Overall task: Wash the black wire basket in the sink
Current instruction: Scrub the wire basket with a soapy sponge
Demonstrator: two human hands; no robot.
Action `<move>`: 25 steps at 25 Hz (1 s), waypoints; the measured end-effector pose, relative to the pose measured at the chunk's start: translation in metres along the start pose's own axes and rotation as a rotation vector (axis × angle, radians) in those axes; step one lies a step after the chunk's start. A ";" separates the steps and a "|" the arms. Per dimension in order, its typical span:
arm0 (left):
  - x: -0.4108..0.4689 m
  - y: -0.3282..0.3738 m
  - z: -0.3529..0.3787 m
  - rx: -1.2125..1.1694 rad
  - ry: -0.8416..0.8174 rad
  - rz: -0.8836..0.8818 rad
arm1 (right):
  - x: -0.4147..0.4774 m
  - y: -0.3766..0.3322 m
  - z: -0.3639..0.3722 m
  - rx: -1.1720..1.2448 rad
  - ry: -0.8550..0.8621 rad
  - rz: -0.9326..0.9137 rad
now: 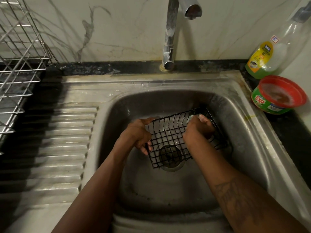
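Observation:
The black wire basket (168, 142) is tilted inside the steel sink (239, 132), above the drain. My left hand (138, 133) grips the basket's left edge, fingers curled round the wire. Inside the basket near its far right corner, my right hand (198, 127) is curled around a pale scrubber (193, 117) pressed against the wires. Most of the scrubber is hidden by the fingers. No water runs from the tap (170, 36).
A ribbed steel drainboard (64, 142) lies left of the basin. A metal dish rack (20, 68) stands at the far left. On the right counter stand a red-rimmed green soap tub (279, 96) and a dish liquid bottle (264, 59). Marble wall behind.

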State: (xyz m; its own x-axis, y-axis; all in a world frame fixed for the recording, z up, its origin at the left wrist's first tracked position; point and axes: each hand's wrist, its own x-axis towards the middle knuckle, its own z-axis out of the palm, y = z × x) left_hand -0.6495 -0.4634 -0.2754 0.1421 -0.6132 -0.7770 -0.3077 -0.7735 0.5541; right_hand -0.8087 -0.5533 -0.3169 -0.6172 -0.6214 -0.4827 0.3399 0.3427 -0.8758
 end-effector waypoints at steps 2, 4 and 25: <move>-0.004 0.000 -0.001 0.012 0.010 0.028 | -0.007 -0.007 0.003 -0.002 0.021 -0.116; -0.002 0.002 -0.002 0.020 -0.029 -0.006 | 0.001 -0.003 0.000 -0.011 0.017 -0.124; -0.027 0.007 -0.002 0.080 0.095 0.075 | -0.003 -0.017 -0.011 -0.669 -0.449 -0.879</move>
State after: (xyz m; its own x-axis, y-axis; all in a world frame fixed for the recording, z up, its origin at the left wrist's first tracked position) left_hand -0.6537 -0.4524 -0.2503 0.2035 -0.6840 -0.7005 -0.3940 -0.7122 0.5810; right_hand -0.8198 -0.5496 -0.3006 -0.1052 -0.9723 0.2089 -0.5945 -0.1069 -0.7969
